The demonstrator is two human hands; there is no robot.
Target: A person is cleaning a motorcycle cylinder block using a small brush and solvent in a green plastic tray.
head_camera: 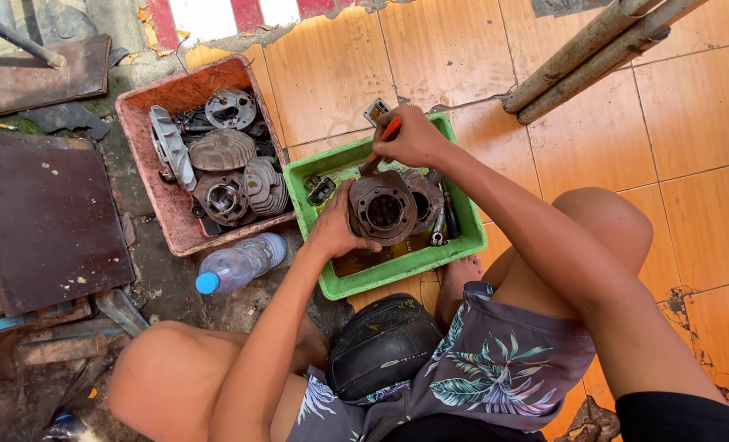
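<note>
My left hand (pixel 334 225) grips a dark, grimy engine cylinder (pixel 383 209) and holds it upright over a green plastic tray (pixel 397 270). My right hand (pixel 413 137) is closed on a brush with an orange handle (pixel 390 128), its tip pressed against the top of the cylinder. The tray holds brownish liquid, a second round metal part (pixel 424 196) behind the cylinder, and a couple of small tools (pixel 440 225) on the right side.
A red-brown tray (pixel 145 155) at the left holds several finned engine parts. A plastic bottle with a blue cap (pixel 239 263) lies between the trays. A black rubber seat (pixel 381 344) is under me. Rusty plates (pixel 45 221) lie at far left, metal pipes (pixel 593 49) at upper right.
</note>
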